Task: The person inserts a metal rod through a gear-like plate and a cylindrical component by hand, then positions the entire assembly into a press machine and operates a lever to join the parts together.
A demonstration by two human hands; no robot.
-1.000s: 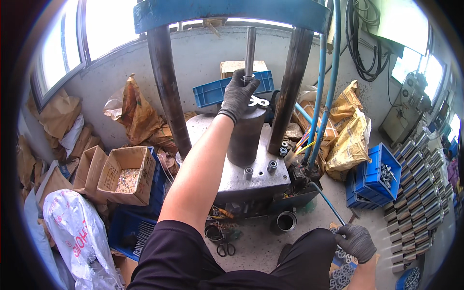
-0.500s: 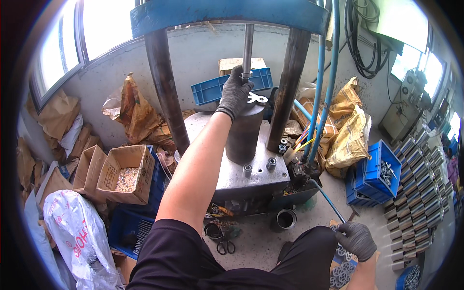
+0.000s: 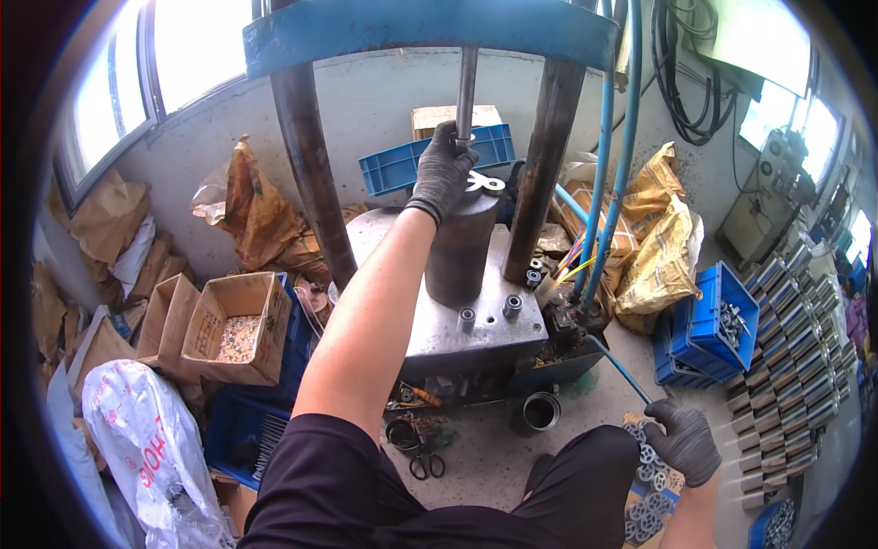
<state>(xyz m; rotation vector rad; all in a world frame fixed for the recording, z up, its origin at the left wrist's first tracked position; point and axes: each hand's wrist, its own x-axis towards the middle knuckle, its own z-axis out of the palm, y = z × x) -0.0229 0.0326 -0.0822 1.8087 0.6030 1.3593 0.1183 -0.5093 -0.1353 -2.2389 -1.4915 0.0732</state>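
My left hand (image 3: 442, 178), in a dark grey glove, reaches up to the press and closes around the lower end of an upright metal rod (image 3: 467, 91), at its collar (image 3: 465, 141). What lies inside the fingers is partly hidden. Just below, a pale flat metal piece with rounded lobes (image 3: 485, 184) rests on top of a dark steel cylinder (image 3: 460, 252). The cylinder stands on the press's metal base plate (image 3: 439, 334). At the lower right, my gloved right hand (image 3: 686, 446) is closed around the end of a blue lever (image 3: 618, 368).
Dark posts (image 3: 311, 174) and a blue crossbeam (image 3: 430, 35) frame the work. Blue hoses (image 3: 599, 174) run down on the right. Cardboard boxes (image 3: 236, 329) stand left; blue crates (image 3: 713, 325) and stacked metal tubes (image 3: 791, 366) stand right. An open dark cylinder (image 3: 540, 414) and scissors (image 3: 427, 467) are on the floor.
My right hand and the lever's end have moved slightly upward. My left hand stays at the rod's lower end, and the whole view has shifted a little.
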